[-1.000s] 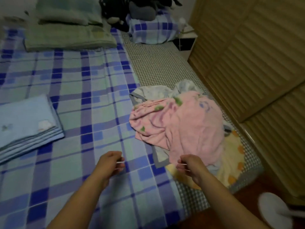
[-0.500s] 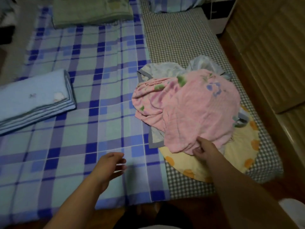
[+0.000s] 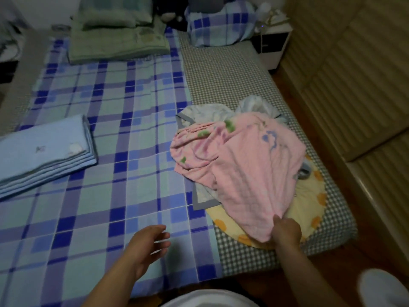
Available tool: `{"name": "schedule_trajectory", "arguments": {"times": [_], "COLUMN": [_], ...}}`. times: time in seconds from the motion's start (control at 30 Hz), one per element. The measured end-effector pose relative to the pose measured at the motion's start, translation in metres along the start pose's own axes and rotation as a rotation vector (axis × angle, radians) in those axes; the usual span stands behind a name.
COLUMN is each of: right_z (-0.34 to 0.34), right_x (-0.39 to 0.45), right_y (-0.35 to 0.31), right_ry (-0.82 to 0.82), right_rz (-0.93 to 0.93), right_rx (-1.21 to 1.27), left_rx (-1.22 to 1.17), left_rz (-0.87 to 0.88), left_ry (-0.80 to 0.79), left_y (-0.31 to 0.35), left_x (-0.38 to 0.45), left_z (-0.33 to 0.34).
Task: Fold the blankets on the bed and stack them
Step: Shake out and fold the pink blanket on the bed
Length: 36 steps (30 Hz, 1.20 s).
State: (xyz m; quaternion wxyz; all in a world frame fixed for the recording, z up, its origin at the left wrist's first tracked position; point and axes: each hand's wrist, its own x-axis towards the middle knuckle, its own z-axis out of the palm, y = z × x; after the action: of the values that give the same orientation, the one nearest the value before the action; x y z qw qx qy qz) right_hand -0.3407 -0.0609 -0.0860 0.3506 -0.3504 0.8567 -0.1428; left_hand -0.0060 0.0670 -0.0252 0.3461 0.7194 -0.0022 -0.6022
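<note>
One pink blanket (image 3: 241,165), crumpled, right side of bed (image 3: 124,120); near corner pinched by right hand (image 3: 286,229), bulk running far-left from it; left hand (image 3: 147,244) relaxed, empty, hovering left

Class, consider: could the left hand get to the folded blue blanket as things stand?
Probably yes. The left hand is open and holds nothing, and only bare plaid sheet lies between it and the folded blue blanket.

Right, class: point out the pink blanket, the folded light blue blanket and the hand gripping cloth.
pink blanket (image 3: 247,165), head view, middle.
folded light blue blanket (image 3: 42,149), head view, top face.
right hand (image 3: 287,229), head view, back of hand.
</note>
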Motion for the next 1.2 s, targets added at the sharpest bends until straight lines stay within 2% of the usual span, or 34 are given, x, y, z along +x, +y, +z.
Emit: {"name": "schedule_trajectory", "arguments": {"times": [0.1,0.17,0.23,0.3,0.37,0.43,0.57,0.6,0.63,0.7,0.77,0.8,0.9,0.93,1.03,1.1,1.2], "right_z": [-0.028,-0.051,-0.083,-0.126,-0.175,-0.219,-0.275,-0.280,-0.281,-0.271,-0.251,-0.240,-0.207,-0.197,-0.170,-0.155,-0.134], "right_x": [-0.043,-0.062,-0.074,-0.092,-0.122,-0.160,-0.218,-0.226,-0.232,-0.235,-0.232,-0.229,-0.226,-0.225,-0.226,-0.229,-0.233], "right_y": [0.001,-0.032,-0.089,-0.158,-0.227,-0.287,-0.365,-0.375,-0.382,-0.389,-0.392,-0.395,-0.399,-0.399,-0.400,-0.401,-0.401], "right_ry": [-0.028,-0.013,-0.004,-0.085,-0.101,-0.056,-0.053,-0.084,-0.126,-0.199,-0.236,-0.234,-0.209,-0.204,-0.237,-0.265,-0.356], "right_rz": [-0.190,-0.299,-0.394,-0.503,-0.656,-0.859,-1.018,-1.033,-1.048,-1.029,-0.973,-0.946,-0.919,-0.928,-0.986,-1.002,-0.982], "right_rx": [0.106,0.202,0.302,0.495,0.567,0.552,0.681,0.705,0.732,0.764,0.776,0.773,0.669,0.619,0.514,0.474,0.475], "left_rx": [0.100,0.245,0.425,0.587,0.743,0.761,0.541,0.480,0.433,0.451,0.519,0.524,0.412,0.368,0.325,0.309,0.324], "left_rz": [0.033,0.142,0.339,0.544,0.779,1.014,1.317,1.341,1.338,1.289,1.235,1.228,1.217,1.190,1.110,1.117,1.224], "left_ry": [-0.134,-0.257,-0.392,-0.551,-0.609,-0.485,-0.001,0.022,-0.058,-0.317,-0.411,-0.366,-0.096,-0.061,-0.185,-0.226,0.002], "left_y": [0.010,0.024,0.047,0.077,0.113,0.150,0.214,0.228,0.240,0.248,0.239,0.231,0.208,0.204,0.198,0.201,0.214], "left_x": [-0.013,-0.026,-0.042,-0.067,-0.099,-0.135,-0.169,-0.172,-0.173,-0.176,-0.173,-0.166,-0.149,-0.148,-0.150,-0.157,-0.156], "left_z": [0.017,0.037,0.061,0.087,0.112,0.131,0.139,0.135,0.129,0.119,0.113,0.113,0.103,0.097,0.079,0.073,0.064]}}
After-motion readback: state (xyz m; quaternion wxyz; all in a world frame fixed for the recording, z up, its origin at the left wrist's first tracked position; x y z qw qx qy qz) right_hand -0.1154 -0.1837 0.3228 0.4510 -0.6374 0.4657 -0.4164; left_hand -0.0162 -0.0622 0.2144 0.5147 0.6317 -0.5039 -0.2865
